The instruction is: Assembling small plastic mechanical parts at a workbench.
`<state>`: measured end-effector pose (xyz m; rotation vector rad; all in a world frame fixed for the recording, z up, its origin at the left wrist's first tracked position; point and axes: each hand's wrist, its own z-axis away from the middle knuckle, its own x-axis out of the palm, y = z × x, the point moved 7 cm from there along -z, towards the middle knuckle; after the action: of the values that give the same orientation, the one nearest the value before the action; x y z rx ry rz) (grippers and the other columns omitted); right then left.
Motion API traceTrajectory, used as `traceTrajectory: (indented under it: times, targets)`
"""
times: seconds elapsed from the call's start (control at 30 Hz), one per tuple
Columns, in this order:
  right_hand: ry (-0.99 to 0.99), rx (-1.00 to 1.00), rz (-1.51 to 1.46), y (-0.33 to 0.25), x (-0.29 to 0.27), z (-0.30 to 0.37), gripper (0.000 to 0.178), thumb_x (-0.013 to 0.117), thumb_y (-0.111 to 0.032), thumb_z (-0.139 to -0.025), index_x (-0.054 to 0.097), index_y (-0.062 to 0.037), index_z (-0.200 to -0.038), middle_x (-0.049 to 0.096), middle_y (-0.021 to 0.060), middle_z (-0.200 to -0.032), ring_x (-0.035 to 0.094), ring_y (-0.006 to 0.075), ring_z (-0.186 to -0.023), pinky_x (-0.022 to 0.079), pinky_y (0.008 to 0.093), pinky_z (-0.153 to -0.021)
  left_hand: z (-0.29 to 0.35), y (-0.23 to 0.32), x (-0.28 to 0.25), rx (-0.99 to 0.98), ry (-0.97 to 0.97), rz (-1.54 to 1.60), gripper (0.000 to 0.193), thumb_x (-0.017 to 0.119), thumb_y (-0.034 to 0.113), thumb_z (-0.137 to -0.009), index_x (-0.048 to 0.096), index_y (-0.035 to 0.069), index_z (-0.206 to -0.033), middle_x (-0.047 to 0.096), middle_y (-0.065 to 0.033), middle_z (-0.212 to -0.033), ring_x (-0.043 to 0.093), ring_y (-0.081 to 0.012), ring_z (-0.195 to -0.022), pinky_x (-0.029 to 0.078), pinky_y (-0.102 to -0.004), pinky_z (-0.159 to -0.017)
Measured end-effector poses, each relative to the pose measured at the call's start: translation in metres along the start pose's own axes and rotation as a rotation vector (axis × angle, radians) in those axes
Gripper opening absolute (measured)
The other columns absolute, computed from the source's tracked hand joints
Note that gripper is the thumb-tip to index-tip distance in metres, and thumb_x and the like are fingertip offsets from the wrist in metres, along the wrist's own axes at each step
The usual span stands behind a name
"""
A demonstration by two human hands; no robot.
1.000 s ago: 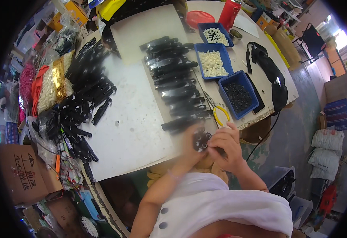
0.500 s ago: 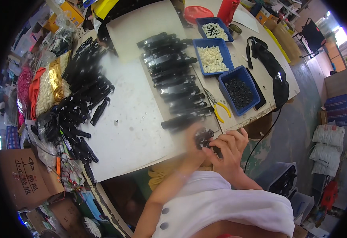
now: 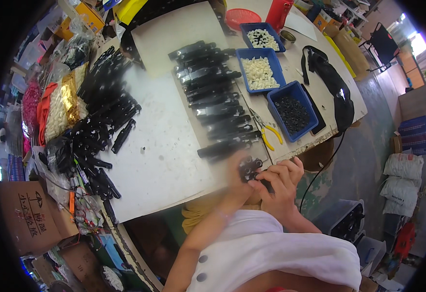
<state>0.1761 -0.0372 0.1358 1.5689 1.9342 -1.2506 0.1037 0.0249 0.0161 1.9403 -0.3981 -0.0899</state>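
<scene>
Near the pliers (image 3: 265, 140), the left hand (image 3: 237, 180) grips black tubular parts (image 3: 248, 169).

From my end I see a white top (image 3: 291, 250), loose and soft, its cloth falling in shallow folds across the front. Two round, flat, dark grey buttons (image 3: 202, 277) sit one above the other near its left edge. A sliver of red (image 3: 275, 290) shows at the very bottom of my view; I can't make out what it belongs to. The left hand (image 3: 238, 184) and right hand (image 3: 282, 182) are bare, and so are the forearms (image 3: 193, 248). A faint pale line (image 3: 226, 216) crosses the left wrist, too blurred for me to call a band. Creased mustard cloth (image 3: 197, 214) shows beyond the left forearm, perhaps trousers.
</scene>
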Motion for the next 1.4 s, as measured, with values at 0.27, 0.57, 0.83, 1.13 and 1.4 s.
traceTrajectory:
  times: [0.27, 0.57, 0.83, 1.13, 1.4]
  targets:
    - [0.032, 0.074, -0.161, 0.01, 0.002, 0.001, 0.022, 0.073, -0.016, -0.061, 0.057, -0.0117, -0.076, 0.052, 0.002, -0.083, 0.048, 0.0228, -0.091, 0.027, 0.0475, -0.095, 0.004, -0.004, -0.003, 0.037, 0.034, -0.042, 0.058, 0.066, -0.008, -0.068, 0.044, 0.003, -0.12, 0.047, -0.0151, -0.113, 0.056, -0.0237, -0.092, 0.052, -0.0294, -0.072]
    - [0.035, -0.048, 0.019, 0.003, 0.0, 0.004, 0.025, 0.077, -0.024, -0.061, 0.059, -0.0097, -0.072, 0.052, 0.0021, -0.082, 0.044, 0.0241, -0.092, 0.029, 0.0465, -0.092, 0.004, -0.005, -0.001, 0.04, -0.035, -0.105, 0.061, 0.067, -0.011, -0.069, 0.038, 0.004, -0.121, 0.042, -0.0135, -0.118, 0.055, -0.0186, -0.088, 0.052, -0.0291, -0.07]
    - [-0.184, 0.028, -0.118, 0.009, 0.007, -0.005, 0.026, 0.077, -0.024, -0.061, 0.057, -0.0098, -0.071, 0.052, 0.0024, -0.081, 0.046, 0.0236, -0.09, 0.027, 0.0477, -0.095, 0.002, -0.002, -0.004, 0.059, 0.001, -0.068, 0.056, 0.068, -0.003, -0.07, 0.044, 0.003, -0.12, 0.048, -0.0148, -0.113, 0.054, -0.0256, -0.095, 0.049, -0.0311, -0.077]
    - [-0.023, -0.059, -0.047, 0.009, 0.0, -0.002, 0.028, 0.078, -0.025, -0.06, 0.06, -0.011, -0.075, 0.051, 0.0013, -0.082, 0.046, 0.0227, -0.088, 0.028, 0.0469, -0.095, -0.002, 0.006, 0.0, 0.036, -0.027, 0.01, 0.065, 0.068, -0.013, -0.065, 0.038, 0.005, -0.12, 0.045, -0.0127, -0.116, 0.053, -0.0175, -0.092, 0.05, -0.0271, -0.074]
    - [-0.057, -0.088, -0.009, 0.002, 0.0, -0.005, 0.023, 0.077, -0.023, -0.059, 0.062, -0.0111, -0.071, 0.05, 0.0014, -0.082, 0.046, 0.0223, -0.089, 0.028, 0.0476, -0.094, -0.007, 0.015, 0.0, 0.076, -0.011, -0.089, 0.063, 0.066, -0.015, -0.067, 0.038, 0.005, -0.12, 0.046, -0.0135, -0.114, 0.053, -0.0176, -0.092, 0.049, -0.0261, -0.074]
